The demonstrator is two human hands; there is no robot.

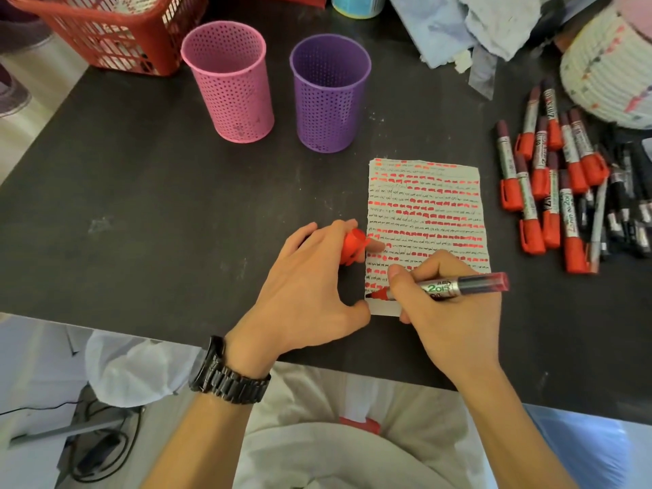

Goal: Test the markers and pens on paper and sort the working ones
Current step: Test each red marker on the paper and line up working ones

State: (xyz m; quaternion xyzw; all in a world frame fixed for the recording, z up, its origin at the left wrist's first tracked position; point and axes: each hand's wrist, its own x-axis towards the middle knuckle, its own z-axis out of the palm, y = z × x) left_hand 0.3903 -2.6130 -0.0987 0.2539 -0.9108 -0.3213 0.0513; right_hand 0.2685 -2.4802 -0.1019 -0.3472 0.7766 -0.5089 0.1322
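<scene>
Right hand (pixel 448 312): my grip is clamped on the marker (pixel 451 285), lower middle of the frame, held low on the barrel near the nib for control.
Marker: slanted, with the nib on the bottom-left corner of the paper (pixel 427 202), beside the only bare strip. I judge this to be a test stroke.
Left hand (pixel 310 277): my grip is curled round the red cap (pixel 352 247), which is off but handy for recapping. The thumb sits at the sheet's lower-left edge and a fingertip rests on the sheet, pinning it, I think, against the drag.
Paper: flat on the dark surface (pixel 158 188), right of centre, nearly filled with red and dark marks.
Pile (pixel 550 185): capped markers and pens at the right edge, near the writing hand, probably untested.
Cups: a pink cup (pixel 229 82) and a purple cup (pixel 330 93) stand upright, upper middle, likely for sorting. I cannot tell which takes the working ones.
</scene>
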